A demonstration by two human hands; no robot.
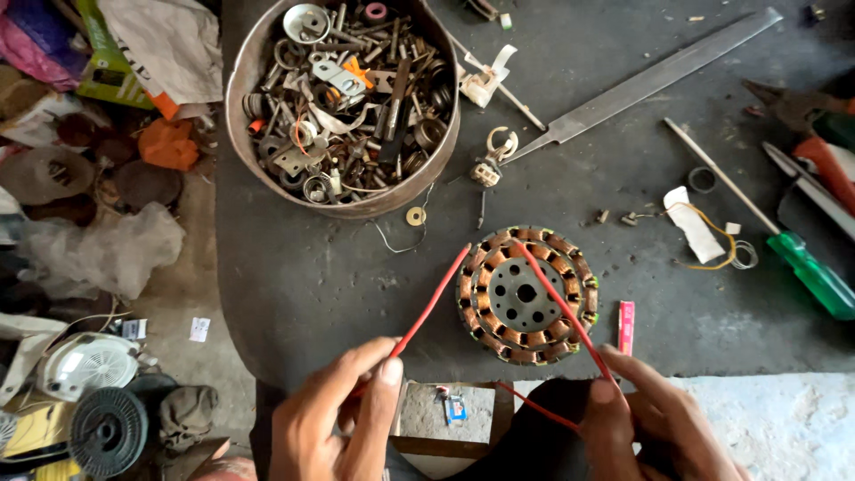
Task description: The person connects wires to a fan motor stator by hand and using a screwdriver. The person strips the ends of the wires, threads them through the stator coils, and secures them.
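Observation:
A round motor stator with copper windings lies flat on the dark worktop. Two red wires run from it toward me. My left hand pinches the left wire between thumb and forefinger at the worktop's near edge. My right hand grips the right red wire, which loops back under the hand. Both hands sit just in front of the stator, apart from it.
A round metal tin full of bolts, washers and scrap parts stands at the back. A long flat file, a green-handled screwdriver, red-handled pliers and small connectors lie to the right. Cluttered floor with a wire spool lies left.

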